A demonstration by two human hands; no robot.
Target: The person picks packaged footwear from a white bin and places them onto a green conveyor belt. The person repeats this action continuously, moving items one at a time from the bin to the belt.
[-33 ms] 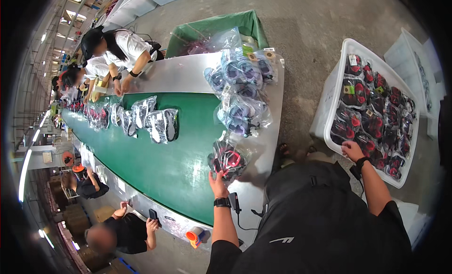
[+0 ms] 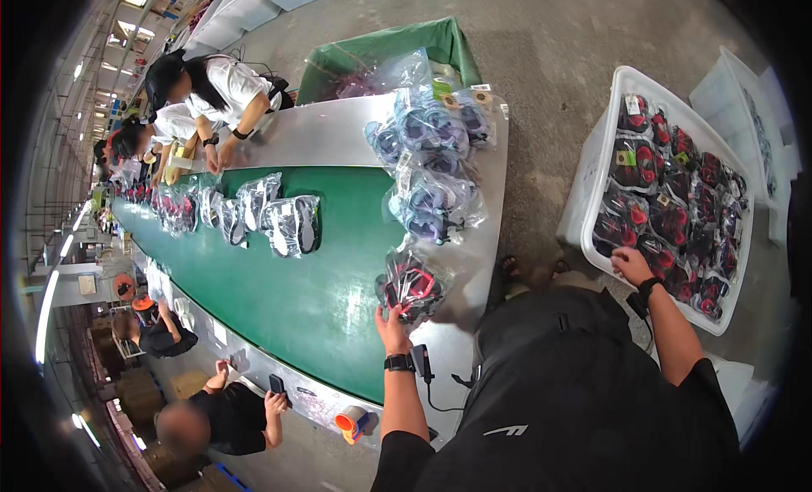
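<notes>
A clear bag of black-and-red sandals [image 2: 412, 282] lies at the near end of the table, partly over the green belt's end. My left hand [image 2: 392, 331] grips its near edge with the fingertips. To the right, my right hand [image 2: 630, 265] is at the near rim of a white plastic bin [image 2: 584, 206], its fingers curled in. Whether anything is inside those fingers is hidden. Rows of bagged black-and-red sandals [image 2: 674, 221] fill the bin. Just beyond the bag at my left hand, bagged light-blue sandals [image 2: 425, 206] are piled on the metal tabletop.
A green conveyor belt [image 2: 313, 323] runs away leftward, carrying several bagged dark shoes [image 2: 292, 225]. Co-workers in white shirts [image 2: 233, 90] stand along its far side; a person in black [image 2: 233, 420] holds a phone opposite. An orange tape dispenser [image 2: 348, 426] and a green-lined container [image 2: 465, 52] flank the table.
</notes>
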